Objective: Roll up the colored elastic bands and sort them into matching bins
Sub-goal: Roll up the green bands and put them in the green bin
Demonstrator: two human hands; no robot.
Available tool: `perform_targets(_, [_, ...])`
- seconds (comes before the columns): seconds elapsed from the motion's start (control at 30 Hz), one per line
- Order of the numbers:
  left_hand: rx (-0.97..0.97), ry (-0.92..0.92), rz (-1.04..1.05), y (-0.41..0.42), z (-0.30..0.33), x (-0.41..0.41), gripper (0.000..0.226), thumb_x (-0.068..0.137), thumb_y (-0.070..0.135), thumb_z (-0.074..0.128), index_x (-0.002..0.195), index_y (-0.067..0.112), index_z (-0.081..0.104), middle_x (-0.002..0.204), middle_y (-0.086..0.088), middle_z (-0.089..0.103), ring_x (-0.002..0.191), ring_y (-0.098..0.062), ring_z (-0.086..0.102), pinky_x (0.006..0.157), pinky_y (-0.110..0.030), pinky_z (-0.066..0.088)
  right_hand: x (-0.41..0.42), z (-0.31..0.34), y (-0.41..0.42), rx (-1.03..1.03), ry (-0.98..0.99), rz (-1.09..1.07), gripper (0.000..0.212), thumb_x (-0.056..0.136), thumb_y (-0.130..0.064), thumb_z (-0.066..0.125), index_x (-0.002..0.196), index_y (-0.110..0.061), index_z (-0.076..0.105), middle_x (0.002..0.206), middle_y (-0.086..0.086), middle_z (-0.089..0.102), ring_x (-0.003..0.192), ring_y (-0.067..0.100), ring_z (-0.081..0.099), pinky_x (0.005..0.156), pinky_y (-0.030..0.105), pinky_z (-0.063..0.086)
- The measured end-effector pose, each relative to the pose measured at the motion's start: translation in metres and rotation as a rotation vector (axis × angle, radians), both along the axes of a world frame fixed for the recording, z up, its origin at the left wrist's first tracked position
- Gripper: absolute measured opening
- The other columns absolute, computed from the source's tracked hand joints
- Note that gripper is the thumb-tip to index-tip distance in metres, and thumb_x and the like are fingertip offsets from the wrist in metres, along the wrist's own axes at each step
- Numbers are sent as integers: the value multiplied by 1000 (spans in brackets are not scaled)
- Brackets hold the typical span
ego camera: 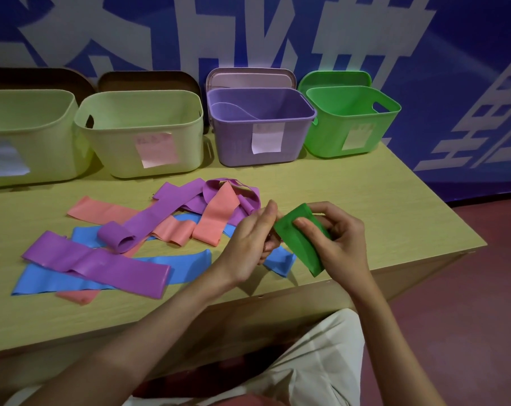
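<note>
Hands meet right of centre in the frame, above the near edge of the table (365,200). The right hand (340,238) grips a green elastic band (302,244), thumb pressed on its upper face and fingers curled behind it; the band is partly rolled or folded into a short thick strip, its lower end hanging free toward the table edge. The left hand (255,235) sits just beside the band's upper left corner, fingers bent toward it; whether they pinch the band or only touch it cannot be told, as the fingertips are hidden behind the hand. Loose bands lie in an overlapping heap at centre and centre left of the frame: purple bands (101,263), one curled at its end, pink bands (216,218) and blue bands (186,265) beneath them. Four bins stand in a row along the far side of the table in the upper half of the frame, each with a paper label on its front: two pale green bins (142,133) at upper left, a purple bin (260,124) at upper centre and a green bin (351,121) to its right. The purple bin's inside shows a curved pale shape, not identifiable. A blue wall with white markings (248,30) stands behind.
</note>
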State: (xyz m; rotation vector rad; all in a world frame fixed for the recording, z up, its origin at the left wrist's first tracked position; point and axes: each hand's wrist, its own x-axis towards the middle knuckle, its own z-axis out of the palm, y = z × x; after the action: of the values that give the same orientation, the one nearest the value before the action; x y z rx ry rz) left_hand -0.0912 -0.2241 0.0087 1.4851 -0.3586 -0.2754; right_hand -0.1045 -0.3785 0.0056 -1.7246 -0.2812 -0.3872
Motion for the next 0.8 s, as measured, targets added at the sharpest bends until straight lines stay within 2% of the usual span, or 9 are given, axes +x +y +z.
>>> perform_targets(0.13, [166, -178, 56, 1, -9, -2, 49, 98, 40, 36, 89, -6, 47, 53, 13, 34, 47, -2, 29, 47, -13, 25, 0, -3, 0, -2, 1, 1, 10, 81, -35, 68, 90, -37, 70, 67, 14, 66, 56, 15, 56, 49, 33, 44])
perform_targets(0.2, [162, -184, 89, 0, -10, -2, 44, 99, 39, 34, 84, 0, 47, 53, 12, 35, 48, -3, 30, 49, -15, 25, -1, -4, 0, -6, 10, 16, 20, 78, -37, 69, 98, -41, 69, 68, 25, 62, 55, 27, 54, 51, 40, 46])
perform_targets(0.3, [73, -95, 142, 1, -4, 0, 35, 100, 34, 33, 72, 13, 39, 49, 11, 29, 42, -3, 26, 43, -14, 23, 0, -6, -5, -50, 10, 25, 33, 76, -36, 74, 108, -37, 67, 65, 31, 53, 57, 39, 50, 54, 45, 44])
perform_targets(0.43, [-36, 52, 110, 1, 4, -1, 35, 97, 37, 34, 69, 15, 32, 50, 9, 19, 42, -6, 17, 41, -21, 13, 0, -5, -8, -45, 14, 67, 30, 82, -37, 72, 112, -37, 67, 76, 35, 55, 64, 29, 54, 58, 45, 45])
perform_targets(0.47, [-70, 88, 98, 1, 5, -1, 36, 94, 40, 36, 68, 16, 31, 49, 9, 19, 42, -6, 16, 42, -21, 12, -1, -3, -7, -30, 13, 84, 30, 83, -33, 71, 113, -37, 66, 82, 32, 60, 68, 25, 56, 60, 41, 48])
perform_targets(0.53, [-132, 151, 50, 1, 6, -2, 38, 88, 47, 40, 68, 16, 30, 49, 8, 17, 42, -7, 14, 42, -21, 10, -3, 2, -4, 28, 26, 142, 33, 86, -20, 70, 118, -26, 64, 94, 13, 71, 78, 14, 61, 67, 30, 52])
perform_targets(0.6, [-160, 194, -5, -1, 6, -4, 42, 86, 50, 41, 66, 16, 26, 49, 6, 16, 41, -7, 12, 43, -20, 9, -3, 5, -4, 65, 44, 203, 36, 86, -10, 67, 121, -16, 62, 103, -2, 72, 81, 10, 63, 71, 22, 51])
perform_targets(0.7, [-156, 229, -24, -2, 6, -8, 46, 84, 53, 40, 60, 17, 27, 47, 4, 16, 40, -8, 12, 44, -19, 8, -3, 3, -4, 102, 67, 200, 27, 84, -5, 66, 110, -13, 66, 98, -7, 72, 86, 7, 65, 75, 19, 51])
perform_targets(0.8, [-48, 176, 21, -2, 4, -8, 48, 85, 55, 36, 60, 14, 32, 47, 3, 21, 40, -9, 15, 42, -19, 12, -5, -2, -1, 126, 86, 151, 21, 82, -5, 66, 101, -13, 67, 90, -9, 73, 83, 5, 67, 72, 19, 52])
